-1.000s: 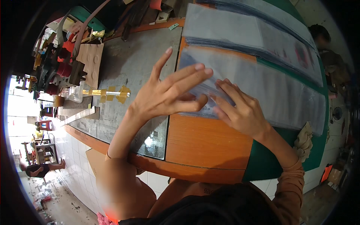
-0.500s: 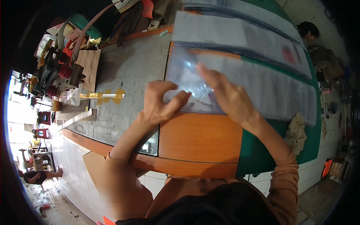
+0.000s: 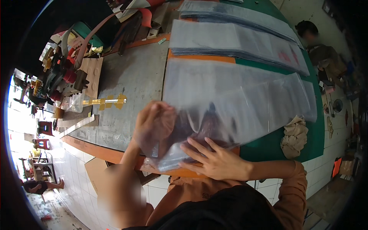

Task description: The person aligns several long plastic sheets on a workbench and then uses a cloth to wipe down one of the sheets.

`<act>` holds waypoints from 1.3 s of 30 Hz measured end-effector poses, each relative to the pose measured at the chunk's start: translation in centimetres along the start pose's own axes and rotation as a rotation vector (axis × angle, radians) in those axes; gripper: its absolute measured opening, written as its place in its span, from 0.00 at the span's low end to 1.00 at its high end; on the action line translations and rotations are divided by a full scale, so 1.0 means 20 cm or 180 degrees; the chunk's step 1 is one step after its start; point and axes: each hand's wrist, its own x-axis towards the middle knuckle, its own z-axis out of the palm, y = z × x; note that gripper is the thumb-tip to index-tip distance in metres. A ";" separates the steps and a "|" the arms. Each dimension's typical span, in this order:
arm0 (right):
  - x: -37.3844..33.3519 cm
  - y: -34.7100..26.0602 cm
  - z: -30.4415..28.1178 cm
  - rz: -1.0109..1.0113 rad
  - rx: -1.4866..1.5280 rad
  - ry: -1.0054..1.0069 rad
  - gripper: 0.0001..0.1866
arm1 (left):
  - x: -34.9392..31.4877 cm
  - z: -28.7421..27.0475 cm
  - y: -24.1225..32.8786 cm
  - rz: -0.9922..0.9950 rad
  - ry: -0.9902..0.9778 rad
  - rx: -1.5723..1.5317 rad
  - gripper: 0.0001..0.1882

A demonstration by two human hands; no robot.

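Note:
A long clear plastic sheet (image 3: 253, 111) is pulled slantwise toward me, its left end crumpled and hanging over the table's near edge. My left hand (image 3: 155, 119) is at that end, fingers curled on the plastic and partly seen through it, somewhat blurred. My right hand (image 3: 214, 161) lies on the sheet's near edge with its fingers spread and the palm down. Under the slanted sheet, more clear plastic sheets (image 3: 191, 76) lie across the table; how many is hidden.
Two more stacks of plastic sheets, a middle stack (image 3: 207, 36) and a far stack (image 3: 230, 12), lie beyond. A crumpled beige cloth (image 3: 294, 138) rests on the green surface (image 3: 264, 147) at right. Yellow tape (image 3: 109, 102) marks the grey tabletop (image 3: 130, 73). Another person (image 3: 324, 53) is at far right.
The top sheet has swung toward me, its left end lifted off the pile. My left hand has curled onto it; my right hand has come down nearer and flattened on it.

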 end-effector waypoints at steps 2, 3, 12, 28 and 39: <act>-0.14 0.05 -0.04 0.0017 0.0933 -0.0001 0.35 | -0.11 -0.06 -0.08 -0.0269 0.0304 -0.1615 0.22; -0.20 0.10 -0.13 0.0414 0.0881 -0.0024 0.33 | -0.20 -0.12 -0.10 -0.0196 0.0255 -0.1650 0.24; -1.40 1.08 -0.53 0.4591 0.0068 0.1115 0.25 | -0.58 0.04 -0.22 -0.0266 0.1094 -0.0887 0.25; -1.19 1.07 -0.59 0.4588 0.2409 0.0990 0.28 | -0.50 0.09 -0.16 0.0709 0.1495 0.0059 0.16; -1.03 0.18 -0.45 0.3544 0.1287 0.4226 0.25 | -0.49 -0.11 -0.11 0.2834 0.2175 0.0064 0.12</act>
